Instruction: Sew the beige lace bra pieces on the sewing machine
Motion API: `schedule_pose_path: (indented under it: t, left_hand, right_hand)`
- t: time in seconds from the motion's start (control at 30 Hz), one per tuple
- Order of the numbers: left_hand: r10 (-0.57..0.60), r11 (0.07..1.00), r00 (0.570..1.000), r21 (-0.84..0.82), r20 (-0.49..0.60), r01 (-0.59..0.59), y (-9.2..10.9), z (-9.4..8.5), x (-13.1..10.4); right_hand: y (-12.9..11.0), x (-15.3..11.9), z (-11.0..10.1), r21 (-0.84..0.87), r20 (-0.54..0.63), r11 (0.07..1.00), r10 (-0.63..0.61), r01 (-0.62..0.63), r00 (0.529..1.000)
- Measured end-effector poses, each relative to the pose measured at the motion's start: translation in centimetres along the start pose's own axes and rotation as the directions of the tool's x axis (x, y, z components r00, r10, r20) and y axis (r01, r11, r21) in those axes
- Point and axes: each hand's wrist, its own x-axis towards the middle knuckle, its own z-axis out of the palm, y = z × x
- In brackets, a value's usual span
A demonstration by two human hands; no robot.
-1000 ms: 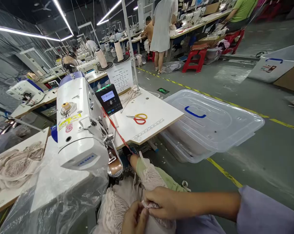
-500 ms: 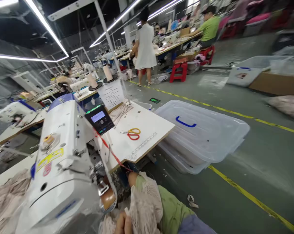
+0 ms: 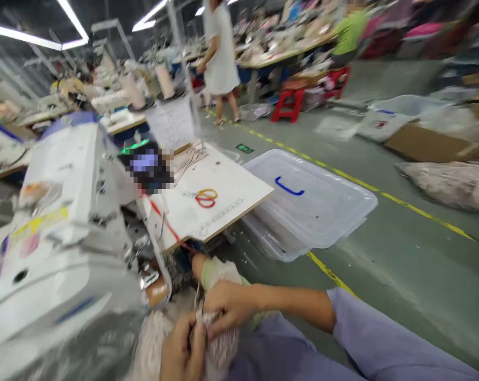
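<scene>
Both hands are close together at the bottom centre, over my lap. My left hand [image 3: 183, 346] pinches an edge of the gathered pale pink fabric [image 3: 223, 346]. From the right, my right hand [image 3: 231, 307] reaches in with bent fingers closed on the same fabric, just beside the left fingertips. The fabric hangs below the hands and spreads left beneath the sewing machine [image 3: 72, 211]. Part of each hand's fingertips is blurred or hidden by the cloth.
Scissors [image 3: 206, 198] with red and yellow handles lie on the white table [image 3: 231, 185]. A lidded clear bin [image 3: 322, 211] stands on the floor to the right. Farther back are a red stool [image 3: 289, 103] and a person in white [image 3: 221, 50].
My right hand has come into view and taken hold of the fabric. My left hand shows more fully. The view has shifted, and the person in white has turned and stepped.
</scene>
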Motion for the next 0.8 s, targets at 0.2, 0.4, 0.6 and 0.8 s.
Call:
schedule_pose_path:
  t: [0.2,0.4,0.6,0.8]
  left_hand:
    - [-0.038,0.996,0.992,0.071,-0.121,0.047,1.4,-4.5,0.4]
    - [-0.332,0.941,0.929,-0.131,-0.163,0.313,-1.0,-8.1,2.1]
    - [-0.381,0.924,0.896,-0.110,-0.229,0.365,-3.0,-8.3,4.4]
    - [-0.367,0.925,0.876,-0.018,-0.313,0.380,-3.0,-8.2,5.3]
  right_hand:
    - [-2.8,2.9,-0.1,0.328,-0.137,0.922,0.261,-0.205,0.956]
    - [-1.1,6.5,-0.1,0.207,-0.189,0.916,0.381,-0.342,0.905]
    - [0.9,8.0,-1.2,0.263,-0.198,0.886,0.438,-0.383,0.877]
    - [1.4,8.9,-2.2,0.197,-0.146,0.885,0.452,-0.422,0.880]
